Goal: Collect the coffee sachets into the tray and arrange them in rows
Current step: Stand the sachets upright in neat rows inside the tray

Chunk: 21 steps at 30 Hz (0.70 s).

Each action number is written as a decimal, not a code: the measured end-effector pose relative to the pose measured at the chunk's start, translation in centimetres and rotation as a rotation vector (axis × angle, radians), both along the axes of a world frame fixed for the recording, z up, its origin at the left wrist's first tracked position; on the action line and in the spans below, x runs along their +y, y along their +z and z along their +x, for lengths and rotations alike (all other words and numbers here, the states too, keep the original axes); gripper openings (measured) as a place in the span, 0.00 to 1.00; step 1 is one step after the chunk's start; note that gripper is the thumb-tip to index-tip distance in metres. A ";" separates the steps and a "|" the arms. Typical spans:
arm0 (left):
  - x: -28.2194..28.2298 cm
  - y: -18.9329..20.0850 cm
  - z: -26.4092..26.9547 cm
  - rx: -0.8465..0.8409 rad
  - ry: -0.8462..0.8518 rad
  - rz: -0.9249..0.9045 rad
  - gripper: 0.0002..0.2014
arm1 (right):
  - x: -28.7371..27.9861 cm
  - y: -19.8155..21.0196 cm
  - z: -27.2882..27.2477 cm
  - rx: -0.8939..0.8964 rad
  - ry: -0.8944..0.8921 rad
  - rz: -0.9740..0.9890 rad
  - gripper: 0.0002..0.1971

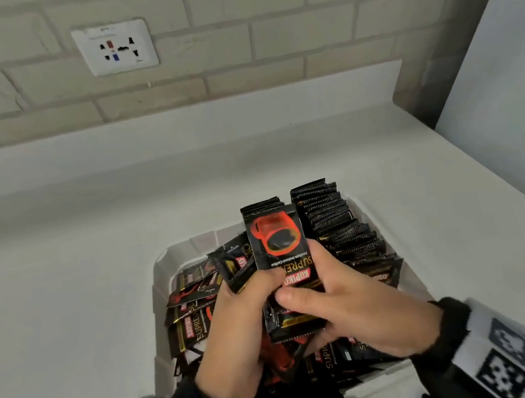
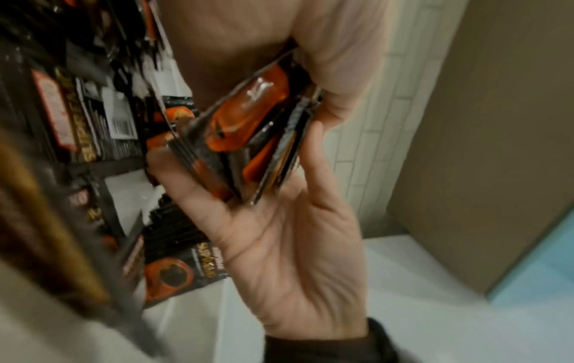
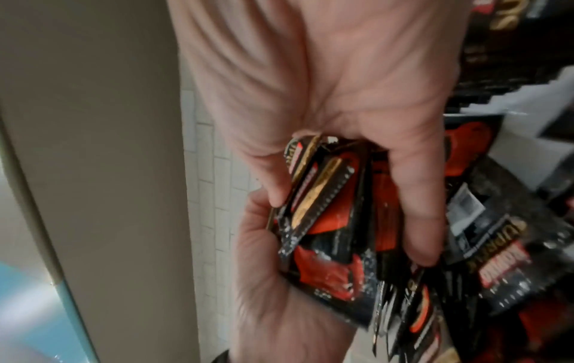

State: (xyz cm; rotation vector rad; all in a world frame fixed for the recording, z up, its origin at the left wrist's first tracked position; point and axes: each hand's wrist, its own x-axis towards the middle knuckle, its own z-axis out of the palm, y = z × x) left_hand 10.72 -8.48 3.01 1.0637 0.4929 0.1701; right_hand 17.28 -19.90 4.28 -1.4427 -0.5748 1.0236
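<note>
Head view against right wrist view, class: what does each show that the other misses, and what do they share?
Only the head view shows the wall socket, the tray rim and the upright row of sachets. Only the right wrist view shows the bundle's serrated edges fanned between the fingers. Both show the left hand and right hand gripping that bundle.

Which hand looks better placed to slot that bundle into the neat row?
Probably the right hand: it grips the bundle of sachets on the side nearest the standing row. The left hand is over the loose pile.
</note>
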 end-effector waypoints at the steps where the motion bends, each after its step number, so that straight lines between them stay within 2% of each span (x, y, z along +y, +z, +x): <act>1: 0.0 0.0 -0.1 -0.003 -0.014 0.028 0.16 | -0.1 -0.1 -0.1 0.026 0.016 0.020 0.20; 3: 0.0 0.2 -0.4 -0.030 -0.048 0.066 0.16 | -0.3 -0.3 -0.1 0.003 0.014 0.034 0.21; 6: 0.6 0.4 -0.6 -0.051 -0.084 0.113 0.11 | -0.5 -0.4 0.5 -0.169 -0.082 0.012 0.20; 7: 1.1 0.4 -0.7 -0.065 -0.101 0.123 0.13 | -0.6 -0.2 0.8 -0.196 -0.110 0.002 0.20; 8: 1.7 0.4 -0.7 -0.090 -0.126 0.121 0.16 | -0.7 0.1 1.0 -0.202 -0.122 -0.007 0.20; 12: 4.0 0.4 -0.6 -0.135 -0.141 0.081 0.42 | -1.2 0.7 1.6 -0.181 -0.118 -0.034 0.19; 14: 4.0 0.6 -0.3 -0.116 -0.205 0.084 0.45 | -1.1 0.6 1.3 -0.089 -0.132 0.006 0.20; 16: 3.0 0.5 -0.1 -0.063 -0.275 0.033 0.40 | -0.7 0.3 0.8 0.039 -0.149 0.068 0.21; 17: 2.5 0.2 -0.1 -0.042 -0.273 0.010 0.33 | -0.5 0.0 0.6 0.077 -0.164 0.093 0.23; 19: 1.7 -0.3 0.1 -0.009 -0.245 -0.007 0.21 | -0.3 -0.5 0.3 0.081 -0.196 0.126 0.26; 21: 1.2 -0.4 0.1 -0.009 -0.261 -0.051 0.19 | -0.4 -1.0 0.1 0.045 -0.222 0.136 0.28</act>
